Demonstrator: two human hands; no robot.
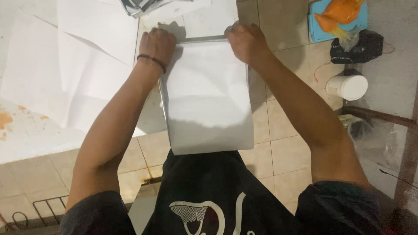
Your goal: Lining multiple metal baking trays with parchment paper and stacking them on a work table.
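Dim indoor light from above; soft shadows under arms; white sheet (209, 95) slightly overexposed; mild blur throughout.

A large white rectangular sheet of paper (209, 95) lies flat over a thin grey metal plate (163, 102), whose edge shows along the sheet's left side and far end. The sheet is smooth with faint creases, its long side running away from the person. Its near end hangs over the floor tiles, past the edge of the white surface, reaching the black shirt.
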